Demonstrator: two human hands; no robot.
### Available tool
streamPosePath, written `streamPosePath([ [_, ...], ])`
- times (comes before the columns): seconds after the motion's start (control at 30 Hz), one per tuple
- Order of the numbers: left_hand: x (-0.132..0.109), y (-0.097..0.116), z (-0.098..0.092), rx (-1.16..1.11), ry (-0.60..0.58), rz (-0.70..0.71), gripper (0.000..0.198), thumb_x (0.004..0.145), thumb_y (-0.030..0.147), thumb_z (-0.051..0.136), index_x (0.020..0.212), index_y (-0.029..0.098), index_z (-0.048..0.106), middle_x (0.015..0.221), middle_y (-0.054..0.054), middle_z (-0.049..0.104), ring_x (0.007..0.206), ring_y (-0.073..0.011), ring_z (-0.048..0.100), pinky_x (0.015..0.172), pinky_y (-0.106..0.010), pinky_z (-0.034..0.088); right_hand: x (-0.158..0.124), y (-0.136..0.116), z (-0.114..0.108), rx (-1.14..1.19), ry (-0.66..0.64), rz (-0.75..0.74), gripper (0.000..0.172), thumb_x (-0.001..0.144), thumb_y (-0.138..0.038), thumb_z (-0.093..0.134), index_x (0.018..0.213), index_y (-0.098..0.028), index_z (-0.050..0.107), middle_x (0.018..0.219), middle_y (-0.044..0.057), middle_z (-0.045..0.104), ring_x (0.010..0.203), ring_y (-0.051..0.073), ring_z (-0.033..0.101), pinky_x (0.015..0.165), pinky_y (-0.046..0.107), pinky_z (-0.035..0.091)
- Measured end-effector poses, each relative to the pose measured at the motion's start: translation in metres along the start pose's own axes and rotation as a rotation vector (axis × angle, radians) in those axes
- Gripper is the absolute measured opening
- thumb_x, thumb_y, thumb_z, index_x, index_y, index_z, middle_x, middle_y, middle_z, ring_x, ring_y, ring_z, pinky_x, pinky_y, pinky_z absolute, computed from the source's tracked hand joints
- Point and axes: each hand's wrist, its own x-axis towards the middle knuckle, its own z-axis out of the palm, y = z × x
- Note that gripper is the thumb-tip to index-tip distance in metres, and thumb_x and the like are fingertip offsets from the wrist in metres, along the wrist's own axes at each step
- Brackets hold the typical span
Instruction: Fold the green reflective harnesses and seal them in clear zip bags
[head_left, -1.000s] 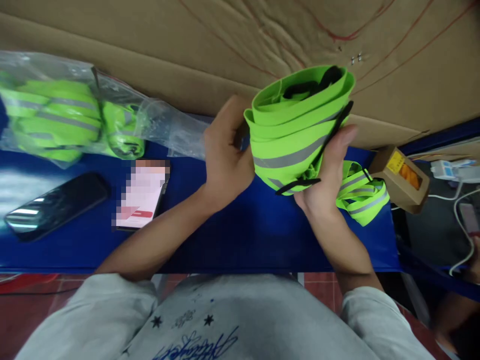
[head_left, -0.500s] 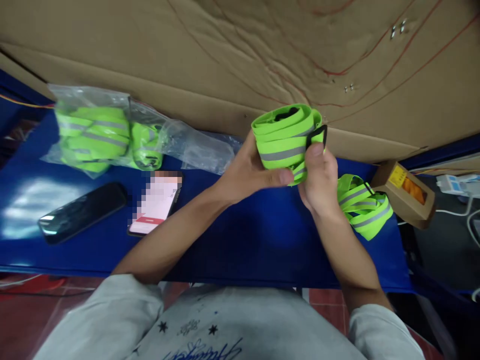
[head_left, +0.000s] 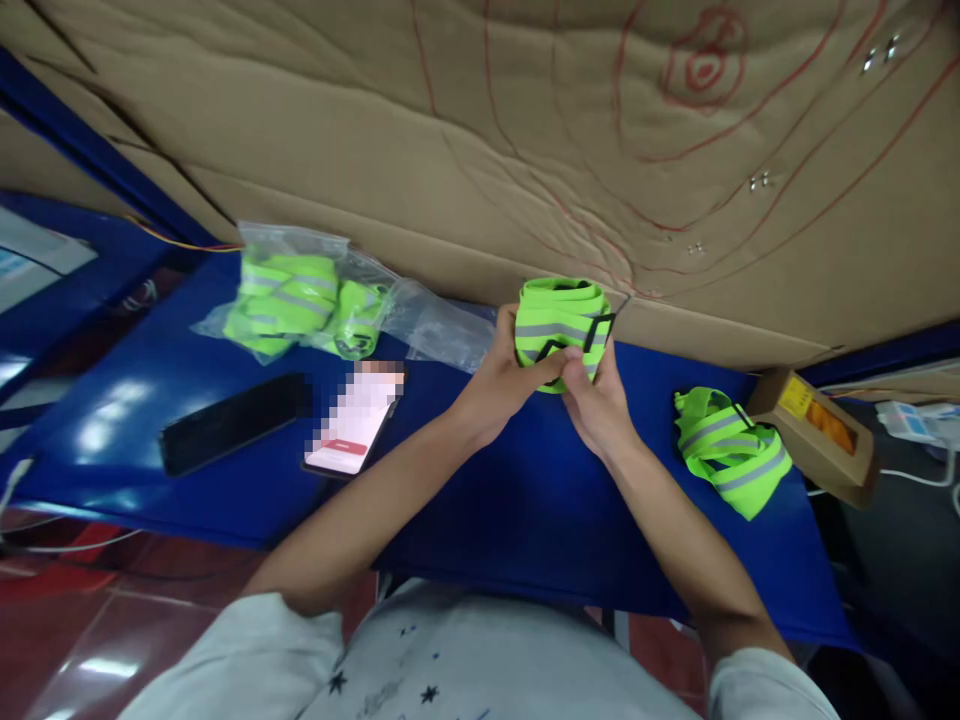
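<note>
A rolled neon-green reflective strap (head_left: 559,310) with grey stripes and black buckles is held up over the table. My left hand (head_left: 517,370) wraps its left side, the thumb pressed across the front near a black buckle. At the lower right, my right hand (head_left: 596,395) grips the roll, its thumb close to the left thumb. A second green reflective strap (head_left: 731,450) lies loosely folded on the table to the right. Clear plastic bags (head_left: 292,240) at the back left contain more green straps.
On the blue table (head_left: 480,510) lie a lit phone (head_left: 356,420) and a dark elongated case (head_left: 232,422). A brown box (head_left: 817,430) with an orange item stands at the right edge. An upright cardboard panel (head_left: 375,170) closes off the back.
The view has shifted. Both hands have brought the rolled strap lower and nearer the table, and my right thumb has moved from the side buckle to the roll's lower front.
</note>
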Motion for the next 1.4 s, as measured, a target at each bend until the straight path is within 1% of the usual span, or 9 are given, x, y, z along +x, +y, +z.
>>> streamPosePath([
  [0.23,-0.031,-0.028,-0.023,0.154,-0.051,-0.101,0.067,0.094,0.079,0.051,0.134,0.025,0.049,0.145,-0.013,0.06,0.144,-0.028,0.053,0.124,-0.048,0.04,-0.022,0.026,-0.01,-0.156,0.034,0.044,0.06,0.076,-0.057,0.086,0.11,-0.027,0.047,0.099,0.001,0.067,0.088,0.018,0.066,0.08,0.034,0.059],
  [0.43,-0.025,-0.019,-0.062,0.92,0.148,0.085,0.078,0.099,0.072,0.048,0.157,0.021,0.037,0.16,-0.022,0.045,0.129,-0.0336,0.063,0.105,-0.05,0.055,-0.05,0.044,-0.049,-0.304,0.022,0.123,0.056,0.077,-0.053,0.085,0.107,-0.025,0.048,0.096,0.0,0.067,0.086,0.019,0.066,0.078,0.034,0.057],
  [0.57,-0.009,-0.004,-0.089,1.674,0.285,0.147,0.076,0.099,0.058,0.054,0.161,0.016,0.038,0.168,-0.029,0.031,0.129,-0.0499,0.062,0.093,-0.062,0.056,-0.063,0.048,-0.077,-0.43,0.048,0.172,0.056,0.076,-0.051,0.085,0.11,-0.026,0.048,0.099,0.002,0.066,0.089,0.021,0.065,0.082,0.037,0.056],
  [0.73,-0.013,-0.013,-0.097,1.909,0.022,0.163,0.047,0.104,0.049,0.048,0.124,0.013,0.07,0.139,-0.026,0.065,0.119,-0.0452,0.067,0.095,-0.063,0.053,-0.063,0.048,-0.1,-0.354,0.174,0.24,0.057,0.076,-0.056,0.084,0.11,-0.027,0.047,0.095,0.002,0.066,0.084,0.023,0.063,0.078,0.039,0.056],
  [0.9,-0.047,-0.007,-0.088,1.692,-0.137,0.432,0.018,0.105,0.03,0.054,0.104,0.019,0.068,0.121,-0.013,0.073,0.116,-0.0283,0.07,0.119,-0.059,0.039,-0.062,0.051,-0.114,-0.226,0.282,0.222,0.057,0.075,-0.052,0.088,0.112,-0.027,0.052,0.099,0.001,0.067,0.086,0.021,0.065,0.082,0.036,0.056],
  [1.03,-0.068,0.002,-0.081,1.566,-0.343,0.53,0.008,0.1,0.027,0.064,0.096,0.021,0.062,0.106,-0.007,0.075,0.115,-0.0248,0.072,0.123,-0.056,0.036,-0.064,0.043,-0.11,0.079,0.249,0.335,0.058,0.072,-0.05,0.09,0.112,-0.028,0.055,0.104,0.001,0.072,0.095,0.022,0.071,0.09,0.037,0.059],
  [1.17,-0.078,-0.003,-0.068,1.66,-0.517,0.436,0.042,0.095,0.047,0.072,0.124,0.018,0.062,0.133,-0.019,0.068,0.136,-0.0357,0.061,0.124,-0.067,0.031,-0.064,0.034,-0.102,0.22,0.192,0.457,0.06,0.068,-0.048,0.094,0.112,-0.026,0.06,0.108,0.002,0.076,0.099,0.024,0.074,0.093,0.039,0.06],
  [1.27,-0.088,-0.01,-0.049,1.601,-0.833,0.316,0.091,0.083,0.059,0.081,0.155,0.019,0.043,0.161,-0.022,0.049,0.153,-0.0381,0.043,0.128,-0.067,0.027,-0.063,0.032,-0.102,0.195,0.222,0.436,0.056,0.069,-0.049,0.093,0.109,-0.024,0.062,0.111,0.003,0.077,0.104,0.025,0.073,0.096,0.039,0.06],
  [1.4,-0.088,-0.022,-0.026,1.558,-1.124,0.254,0.127,0.07,0.047,0.095,0.169,0.028,0.017,0.169,-0.018,0.039,0.158,-0.0358,0.036,0.131,-0.067,0.022,-0.06,0.031,-0.108,0.157,0.283,0.353,0.055,0.072,-0.051,0.09,0.112,-0.024,0.063,0.117,0.004,0.076,0.109,0.025,0.073,0.102,0.041,0.058],
])
